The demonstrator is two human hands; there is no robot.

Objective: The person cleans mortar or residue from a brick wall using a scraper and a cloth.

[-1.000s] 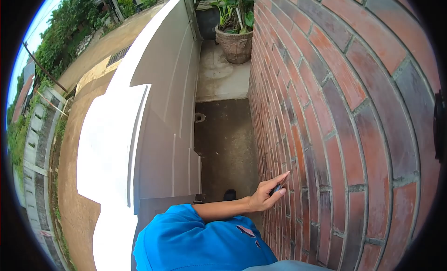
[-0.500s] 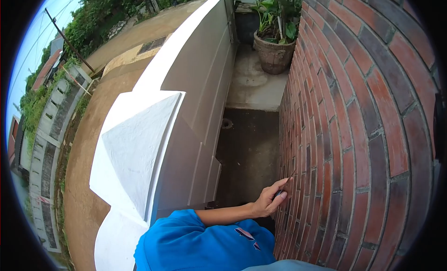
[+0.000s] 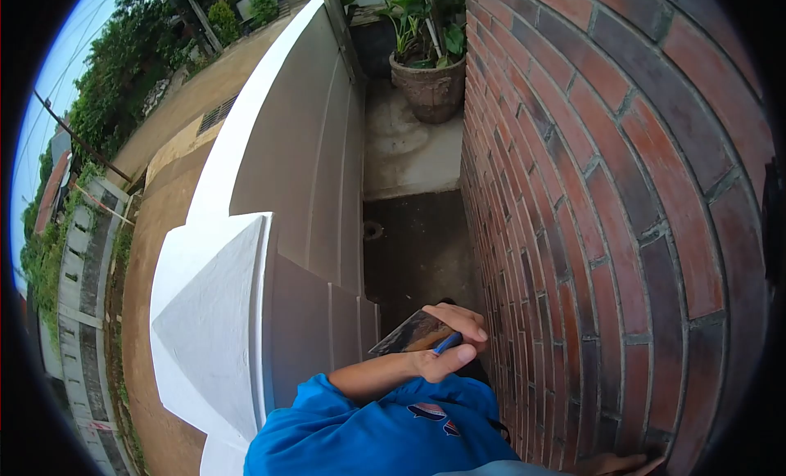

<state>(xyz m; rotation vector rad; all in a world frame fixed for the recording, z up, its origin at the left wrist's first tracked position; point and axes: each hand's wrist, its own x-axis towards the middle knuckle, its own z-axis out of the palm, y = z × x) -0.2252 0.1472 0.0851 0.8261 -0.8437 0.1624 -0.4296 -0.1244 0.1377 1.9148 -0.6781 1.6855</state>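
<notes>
My left hand [image 3: 454, 333] is closed around the blue handle of a flat-bladed trowel [image 3: 405, 332]. The broad, dark-smeared blade points left, turned partly face up, in front of my blue shirt [image 3: 368, 435] and apart from the brick wall. Low at the right edge, my right hand [image 3: 616, 462] shows only in part beside the brick wall [image 3: 573, 255]. Its visible fingers look stretched out along the bricks; the rest is cut off by the frame, and no held thing can be made out.
A white boundary wall [image 3: 299, 165] with a pointed pillar cap [image 3: 217, 320] runs along the left. Between it and the bricks lies a narrow dark floor [image 3: 417, 247] with a round drain [image 3: 372, 230]. A potted plant [image 3: 430, 87] stands at the far end.
My left hand has drawn back from the brick wall and turned, bringing the trowel blade round to the left. My right hand has appeared at the lower right. The whole view has shifted.
</notes>
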